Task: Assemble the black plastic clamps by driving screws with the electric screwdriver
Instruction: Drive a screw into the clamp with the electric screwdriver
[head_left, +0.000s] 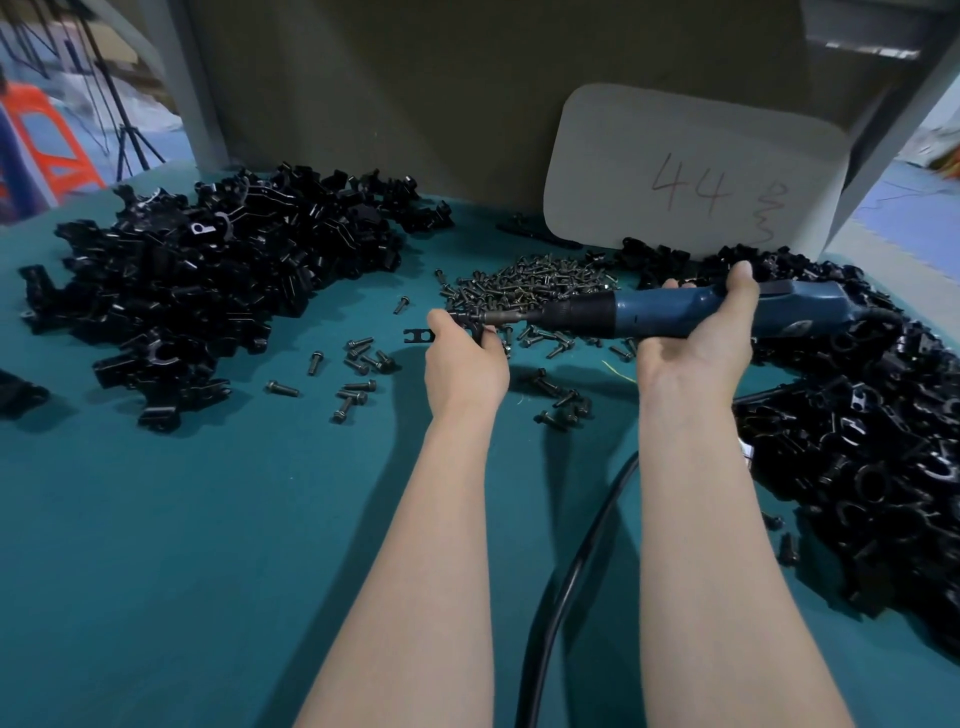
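My right hand grips a blue electric screwdriver, held level with its bit pointing left. The bit meets a small black plastic clamp that my left hand pinches just above the table. Part of the clamp sticks out to the left of my fingers; the rest is hidden by them. Behind the tool lies a pile of dark screws, with loose ones scattered below my left hand.
A large heap of black clamp parts fills the left of the teal table; another heap lines the right edge. The screwdriver's black cable runs down between my forearms. A white card marked 44 leans against the back wall.
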